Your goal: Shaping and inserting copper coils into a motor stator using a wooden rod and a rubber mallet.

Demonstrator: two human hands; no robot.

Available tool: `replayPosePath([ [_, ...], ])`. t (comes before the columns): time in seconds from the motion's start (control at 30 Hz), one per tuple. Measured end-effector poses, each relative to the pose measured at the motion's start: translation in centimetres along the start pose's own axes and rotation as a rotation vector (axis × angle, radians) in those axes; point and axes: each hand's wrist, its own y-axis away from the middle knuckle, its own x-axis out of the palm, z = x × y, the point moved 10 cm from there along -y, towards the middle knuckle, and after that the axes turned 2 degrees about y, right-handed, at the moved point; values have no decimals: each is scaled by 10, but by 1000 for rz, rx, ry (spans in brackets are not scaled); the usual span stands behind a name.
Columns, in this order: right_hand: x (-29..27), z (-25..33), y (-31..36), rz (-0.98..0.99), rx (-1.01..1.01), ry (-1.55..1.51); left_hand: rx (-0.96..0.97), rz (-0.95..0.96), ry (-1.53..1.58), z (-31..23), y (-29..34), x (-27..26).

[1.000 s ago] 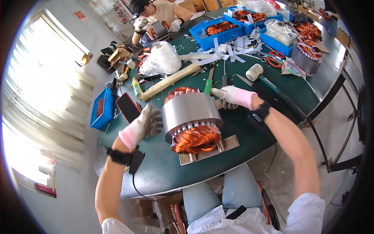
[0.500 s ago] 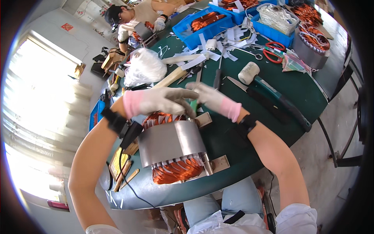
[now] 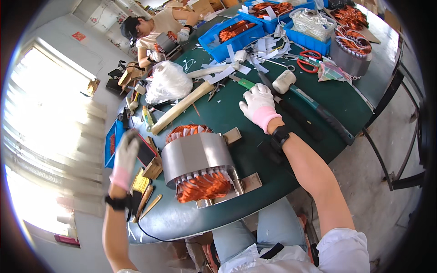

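Observation:
A motor stator (image 3: 196, 154), a steel cylinder with orange copper windings bulging from both ends, lies on its side on a metal stand (image 3: 252, 181). Beyond its right side is my right hand (image 3: 259, 102), in a white glove with a pink cuff, fingers curled down over the end of a green-handled tool (image 3: 246, 83) with a flat metal blade. A black-handled knife (image 3: 298, 119) passes beside that hand. My left hand (image 3: 126, 154), gloved too, is smeared by motion left of the stator, near a wooden block (image 3: 153, 168); its fingers cannot be made out.
A white-headed mallet (image 3: 285, 82) lies at right, a wooden handle (image 3: 182, 108) beyond the stator. Farther back are a plastic bag (image 3: 168, 82), paper strips, red scissors (image 3: 309, 62), blue bins (image 3: 233, 36) of coils and another stator (image 3: 350, 52). A co-worker (image 3: 159, 32) handles a stator across the table.
My hands have parted from the stator's far end: the left swung left and nearer, the right moved right. The green-handled tool has shifted right and turned. The stator stays on its stand.

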Motion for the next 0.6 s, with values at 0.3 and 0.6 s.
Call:
replayPosePath([
  [0.3, -62, -24, 9, -155, -184, -332, 85, -17, -259, -6, 231, 122],
  [0.6, -62, -182, 78, 206, 202, 110, 229, -65, -280, -15, 244, 122],
])
